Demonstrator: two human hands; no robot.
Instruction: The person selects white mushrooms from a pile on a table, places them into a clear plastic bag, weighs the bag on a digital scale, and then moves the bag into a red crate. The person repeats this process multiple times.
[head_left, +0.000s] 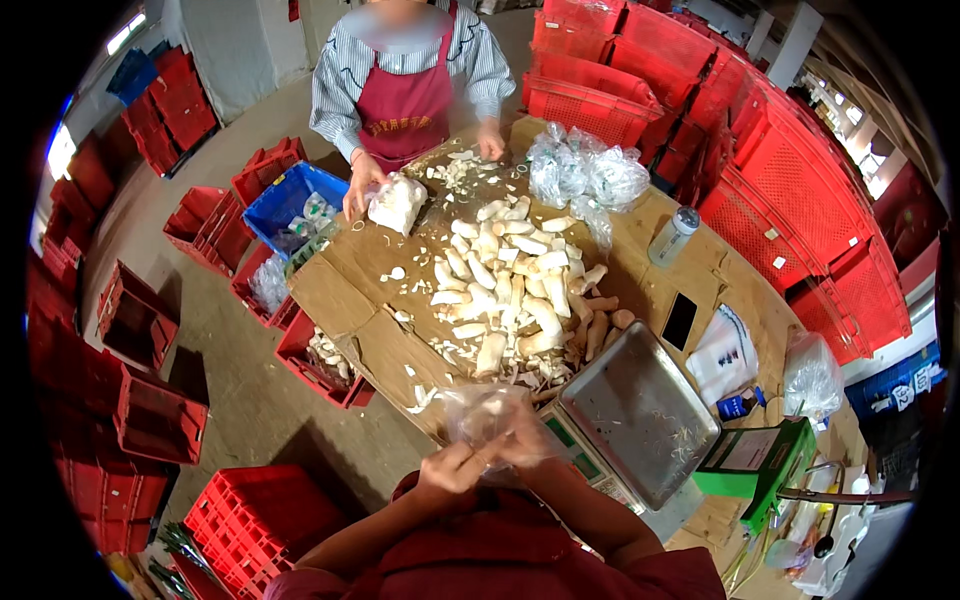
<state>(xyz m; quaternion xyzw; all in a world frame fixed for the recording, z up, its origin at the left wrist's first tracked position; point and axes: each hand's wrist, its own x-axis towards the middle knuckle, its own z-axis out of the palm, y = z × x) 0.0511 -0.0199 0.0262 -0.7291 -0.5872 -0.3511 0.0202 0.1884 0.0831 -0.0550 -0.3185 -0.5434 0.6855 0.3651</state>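
Note:
Close to my body at the table's near edge, my left hand and my right hand hold the gathered top of a clear plastic bag. Pale pieces show dimly through the bag. My right hand is blurred. Beyond the bag lies a large heap of king oyster mushrooms, with trimmings around its near side. A digital scale with a steel tray stands to the right of my hands.
Across the table a co-worker in a maroon apron touches a filled bag. Plastic bags, a bottle, a phone and a green box are on the right. Red crates stand along the left edge.

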